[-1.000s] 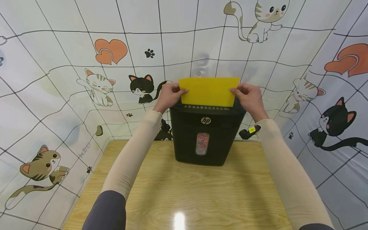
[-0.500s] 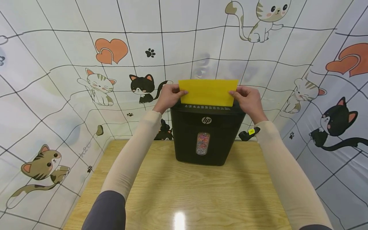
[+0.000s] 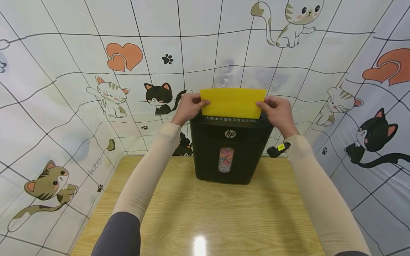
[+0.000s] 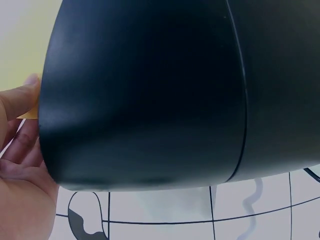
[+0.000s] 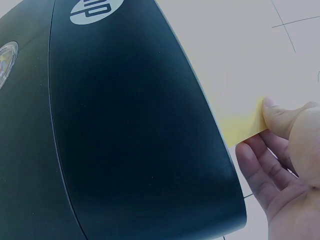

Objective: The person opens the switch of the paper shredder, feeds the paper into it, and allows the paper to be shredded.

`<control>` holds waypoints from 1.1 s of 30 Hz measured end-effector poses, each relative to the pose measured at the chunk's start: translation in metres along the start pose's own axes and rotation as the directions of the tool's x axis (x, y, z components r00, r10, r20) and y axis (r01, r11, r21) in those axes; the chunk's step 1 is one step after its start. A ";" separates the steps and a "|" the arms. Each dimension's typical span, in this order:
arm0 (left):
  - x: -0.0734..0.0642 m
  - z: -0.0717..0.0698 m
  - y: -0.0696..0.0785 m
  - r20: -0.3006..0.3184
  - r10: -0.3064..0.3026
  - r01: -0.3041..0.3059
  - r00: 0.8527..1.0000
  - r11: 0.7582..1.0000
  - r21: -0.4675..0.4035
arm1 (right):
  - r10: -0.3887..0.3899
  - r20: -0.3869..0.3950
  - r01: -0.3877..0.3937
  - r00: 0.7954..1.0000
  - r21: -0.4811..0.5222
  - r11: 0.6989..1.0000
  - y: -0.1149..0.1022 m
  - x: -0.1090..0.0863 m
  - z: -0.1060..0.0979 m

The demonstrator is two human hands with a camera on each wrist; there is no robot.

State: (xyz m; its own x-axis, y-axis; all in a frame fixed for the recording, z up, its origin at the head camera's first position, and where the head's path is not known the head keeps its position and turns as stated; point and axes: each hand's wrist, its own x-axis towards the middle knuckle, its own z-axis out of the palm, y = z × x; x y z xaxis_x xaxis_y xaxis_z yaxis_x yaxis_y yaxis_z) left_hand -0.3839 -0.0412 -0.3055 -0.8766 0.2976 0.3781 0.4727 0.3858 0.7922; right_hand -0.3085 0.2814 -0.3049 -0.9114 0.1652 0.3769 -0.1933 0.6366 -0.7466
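Note:
A yellow sheet of paper [image 3: 233,103] stands upright at the top of a black HP paper shredder [image 3: 208,149]. Its lower edge is hidden behind the shredder's front rim. My left hand [image 3: 188,106] pinches the sheet's left edge between thumb and fingers. At the right edge my right hand [image 3: 279,112] pinches it the same way. In the left wrist view the left thumb presses on the paper beside the shredder's side [image 4: 140,100]. The right wrist view has the right hand [image 5: 285,155] holding the paper's corner [image 5: 242,127], fingers behind it.
The shredder stands at the back of a wooden table [image 3: 217,217]. Colourful shreds show through its front window [image 3: 225,160]. A cat-patterned curtain [image 3: 205,53] hangs close behind and at both sides. A black strap with a yellow label [image 3: 278,148] is at the right wrist.
The sheet's top edge is slightly lower than one second ago, and the right hand has dropped a little with it. Both hands keep their hold on the paper.

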 end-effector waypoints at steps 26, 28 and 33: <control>-0.004 -0.004 -0.013 0.003 -0.036 0.036 0.999 0.999 0.010 | -0.024 0.071 0.025 0.997 0.000 1.000 0.002 -0.005 0.008; -0.005 -0.004 -0.013 0.000 -0.041 0.041 0.999 0.999 0.014 | -0.028 0.086 0.029 0.996 -0.003 1.000 0.004 -0.006 0.007; -0.005 -0.006 -0.011 0.001 -0.027 0.027 1.000 0.999 0.017 | -0.022 0.108 0.025 0.994 -0.022 0.999 0.002 -0.005 0.005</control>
State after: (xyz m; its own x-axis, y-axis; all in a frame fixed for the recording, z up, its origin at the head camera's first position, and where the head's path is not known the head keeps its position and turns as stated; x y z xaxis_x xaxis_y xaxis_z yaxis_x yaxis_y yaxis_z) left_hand -0.3848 -0.0522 -0.3133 -0.8891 0.2877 0.3559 0.4501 0.4089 0.7938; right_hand -0.3059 0.2786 -0.3110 -0.9408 0.0684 0.3320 -0.2080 0.6569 -0.7248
